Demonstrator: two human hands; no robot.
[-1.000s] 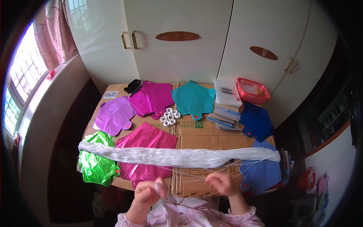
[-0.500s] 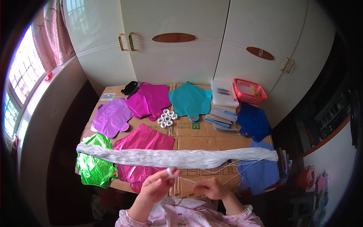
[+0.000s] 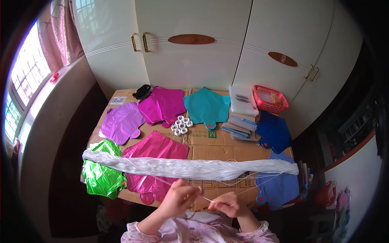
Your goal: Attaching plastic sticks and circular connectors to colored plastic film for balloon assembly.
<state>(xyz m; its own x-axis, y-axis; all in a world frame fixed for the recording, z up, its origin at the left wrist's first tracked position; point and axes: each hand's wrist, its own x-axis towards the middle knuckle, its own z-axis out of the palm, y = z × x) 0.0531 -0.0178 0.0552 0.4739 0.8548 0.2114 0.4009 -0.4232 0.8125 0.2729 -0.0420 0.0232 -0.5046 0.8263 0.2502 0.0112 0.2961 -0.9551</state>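
A long bundle of white string [image 3: 190, 167] lies across the cardboard-covered table [image 3: 227, 148] from left to right. Close to the near edge, my left hand [image 3: 180, 198] and my right hand [image 3: 227, 203] pinch a single thin white strand [image 3: 206, 199] stretched between them. Other loose strands run from the right end of the bundle toward my hands. A pink foil balloon [image 3: 156, 162] lies flat under the bundle, just beyond my left hand.
Flat foil balloons cover the table: green [image 3: 101, 172], purple [image 3: 120, 126], magenta [image 3: 164, 104], teal [image 3: 206, 107], dark blue [image 3: 275, 131] and blue [image 3: 279, 184]. Small white tape rolls [image 3: 181, 124], stacked packets [image 3: 240, 127], a red basket [image 3: 270, 98]. White cupboards stand behind.
My hands came down from the bundle toward the near table edge and closer together, the left one now lower, with one strand drawn taut between them.
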